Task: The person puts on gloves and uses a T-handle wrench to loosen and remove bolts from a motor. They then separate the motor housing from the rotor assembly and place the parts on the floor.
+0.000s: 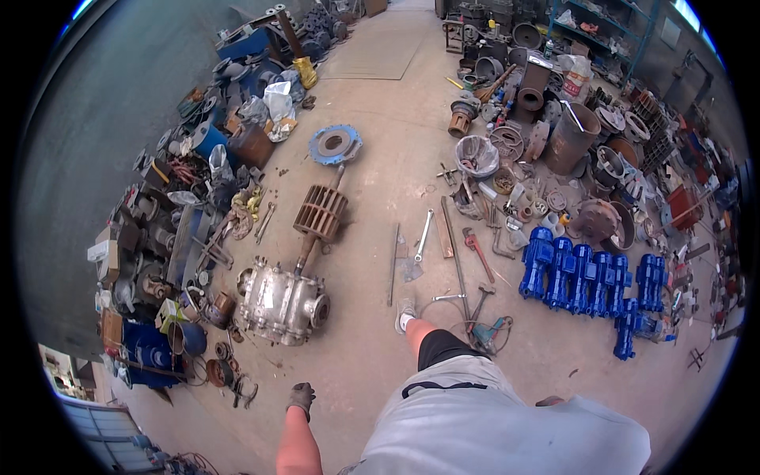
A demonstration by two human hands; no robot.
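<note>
My left hand [302, 396] wears a dark glove and hangs at my side with its fingers curled and nothing in it. It is nearest a grey metal pump casing [281, 301] lying on the concrete floor. A shaft runs from the casing up to a rusty finned rotor [321, 212] and toward a blue flange ring [335, 144]. Only a sliver of my right hand [550, 401] shows behind my light shirt, so its fingers are hidden. My bare leg steps forward, and its shoe [404, 314] is on the floor.
A scrap pile of metal parts [182, 237] lines the left wall. A silver wrench [424, 233], a red pipe wrench [477, 249] and a teal power tool [491, 332] lie ahead. Blue pumps [590, 277] stand in a row at right, behind them a rusty barrel [571, 136].
</note>
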